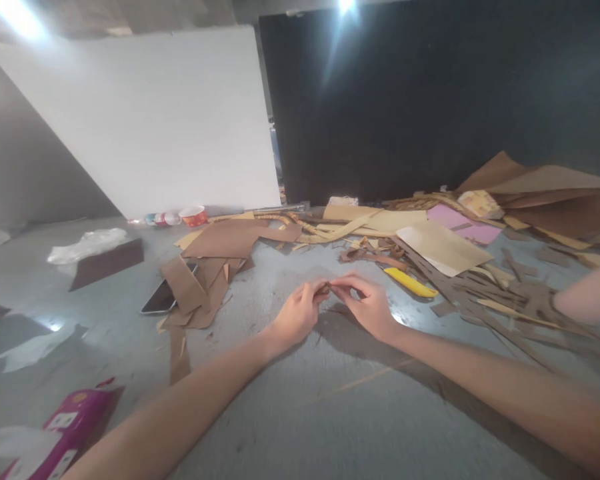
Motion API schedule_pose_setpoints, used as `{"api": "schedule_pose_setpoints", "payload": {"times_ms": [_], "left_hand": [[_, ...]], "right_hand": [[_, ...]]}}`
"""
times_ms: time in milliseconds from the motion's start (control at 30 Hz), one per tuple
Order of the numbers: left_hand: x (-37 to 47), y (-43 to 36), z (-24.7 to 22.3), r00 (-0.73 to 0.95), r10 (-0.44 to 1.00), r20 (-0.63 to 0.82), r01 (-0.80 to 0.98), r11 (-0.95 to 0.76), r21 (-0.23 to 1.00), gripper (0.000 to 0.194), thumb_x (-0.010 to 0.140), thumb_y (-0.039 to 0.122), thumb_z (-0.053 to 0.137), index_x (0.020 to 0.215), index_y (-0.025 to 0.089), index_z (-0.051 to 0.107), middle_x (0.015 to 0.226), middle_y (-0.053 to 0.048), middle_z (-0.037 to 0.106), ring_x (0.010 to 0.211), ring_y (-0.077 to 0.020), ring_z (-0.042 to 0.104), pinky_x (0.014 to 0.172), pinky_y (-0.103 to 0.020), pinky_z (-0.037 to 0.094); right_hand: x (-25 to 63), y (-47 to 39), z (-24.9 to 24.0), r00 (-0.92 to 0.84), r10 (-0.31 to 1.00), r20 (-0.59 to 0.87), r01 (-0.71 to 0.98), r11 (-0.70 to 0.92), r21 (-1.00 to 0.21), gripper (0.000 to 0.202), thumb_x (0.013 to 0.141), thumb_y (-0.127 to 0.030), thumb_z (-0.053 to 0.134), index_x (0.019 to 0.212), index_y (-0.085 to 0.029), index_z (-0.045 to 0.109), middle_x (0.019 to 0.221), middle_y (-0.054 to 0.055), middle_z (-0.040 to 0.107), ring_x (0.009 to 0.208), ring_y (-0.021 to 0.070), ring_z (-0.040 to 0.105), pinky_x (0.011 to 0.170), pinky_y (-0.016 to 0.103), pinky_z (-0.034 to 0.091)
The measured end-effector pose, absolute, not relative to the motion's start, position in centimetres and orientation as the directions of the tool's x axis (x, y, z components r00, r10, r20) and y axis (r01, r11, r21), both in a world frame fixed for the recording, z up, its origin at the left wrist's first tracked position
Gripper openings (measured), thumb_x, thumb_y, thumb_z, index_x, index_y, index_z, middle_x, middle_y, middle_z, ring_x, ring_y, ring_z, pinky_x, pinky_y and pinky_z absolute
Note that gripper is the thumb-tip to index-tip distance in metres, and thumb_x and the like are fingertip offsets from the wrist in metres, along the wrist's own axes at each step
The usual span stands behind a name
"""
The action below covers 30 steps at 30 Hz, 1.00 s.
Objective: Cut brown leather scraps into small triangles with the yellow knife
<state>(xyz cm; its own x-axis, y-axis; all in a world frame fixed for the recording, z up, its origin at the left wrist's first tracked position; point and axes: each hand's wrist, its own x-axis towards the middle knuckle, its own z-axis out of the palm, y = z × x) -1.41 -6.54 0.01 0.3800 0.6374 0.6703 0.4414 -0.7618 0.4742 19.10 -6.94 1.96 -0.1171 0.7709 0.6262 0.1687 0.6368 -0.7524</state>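
Note:
My left hand [300,310] and my right hand [364,303] meet over the grey table, fingertips almost touching. Between them, pinched by the fingers of both, is a small brown piece [326,287], mostly hidden, so its exact kind is unclear. To the right of my right hand lies a yellow-handled cutter knife [411,283]. Several brown sheets [220,239] are piled left of and beyond my left hand, some lying over a dark phone [159,300].
Brown strips and scraps [447,287] spread over the right side, near another person's arm [593,293]. A tan sheet [445,247] and a pink sheet [463,223] lie behind. A purple tissue pack [80,417] is front left; a red cup [193,215] stands at the back.

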Motion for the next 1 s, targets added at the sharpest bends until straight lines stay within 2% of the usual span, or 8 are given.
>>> {"api": "schedule_pose_setpoints", "payload": {"times_ms": [233, 333, 567, 833, 1000], "left_hand": [[-1.47, -6.72, 0.3, 0.355, 0.654, 0.668, 0.458, -0.744, 0.486, 0.03, 0.107, 0.011, 0.046, 0.134, 0.02, 0.054, 0.124, -0.012, 0.077, 0.115, -0.0202, 0.079, 0.095, -0.036, 0.068], [-1.51, -6.76, 0.34, 0.347, 0.65, 0.676, 0.453, -0.747, 0.486, 0.033, 0.106, 0.009, 0.046, 0.135, 0.02, 0.055, 0.126, -0.013, 0.077, 0.119, -0.0207, 0.078, 0.097, -0.037, 0.068], [-1.56, -6.7, 0.07, 0.354, 0.655, 0.667, 0.462, -0.743, 0.485, 0.027, 0.109, 0.014, 0.046, 0.134, 0.02, 0.055, 0.125, -0.012, 0.077, 0.116, -0.0201, 0.078, 0.096, -0.036, 0.067], [-1.44, -7.04, 0.67, 0.361, 0.738, 0.57, 0.469, -0.672, 0.573, 0.024, 0.111, 0.018, 0.049, 0.134, 0.022, 0.055, 0.129, -0.012, 0.077, 0.119, -0.0206, 0.078, 0.098, -0.036, 0.066], [-1.41, -7.13, 0.84, 0.354, 0.753, 0.554, 0.471, -0.656, 0.59, 0.026, 0.11, 0.016, 0.049, 0.135, 0.022, 0.054, 0.13, -0.012, 0.077, 0.119, -0.0209, 0.078, 0.098, -0.035, 0.066]], "right_hand": [[19.16, -7.13, 1.81, -0.17, 0.708, 0.685, 0.194, 0.706, -0.681, 0.019, 0.105, -0.04, 0.07, 0.107, -0.027, 0.084, 0.097, 0.008, 0.077, 0.089, 0.024, 0.073, 0.078, 0.039, 0.061], [19.27, -7.2, 1.64, -0.189, 0.693, 0.696, 0.202, 0.721, -0.663, 0.017, 0.105, -0.038, 0.069, 0.103, -0.027, 0.083, 0.098, 0.008, 0.076, 0.088, 0.0235, 0.072, 0.078, 0.039, 0.061], [19.22, -7.1, 1.82, -0.229, 0.702, 0.674, 0.19, 0.712, -0.677, 0.019, 0.108, -0.036, 0.065, 0.102, -0.026, 0.08, 0.098, 0.007, 0.076, 0.092, 0.023, 0.072, 0.082, 0.037, 0.059], [19.13, -7.13, 1.97, -0.109, 0.703, 0.703, 0.23, 0.706, -0.67, 0.01, 0.103, -0.033, 0.073, 0.098, -0.025, 0.076, 0.09, 0.003, 0.071, 0.079, 0.019, 0.066, 0.074, 0.033, 0.055], [19.09, -7.26, 1.9, -0.113, 0.666, 0.737, 0.246, 0.738, -0.629, 0.007, 0.104, -0.028, 0.071, 0.1, -0.025, 0.076, 0.091, 0.003, 0.071, 0.077, 0.0179, 0.065, 0.073, 0.033, 0.055]]}}
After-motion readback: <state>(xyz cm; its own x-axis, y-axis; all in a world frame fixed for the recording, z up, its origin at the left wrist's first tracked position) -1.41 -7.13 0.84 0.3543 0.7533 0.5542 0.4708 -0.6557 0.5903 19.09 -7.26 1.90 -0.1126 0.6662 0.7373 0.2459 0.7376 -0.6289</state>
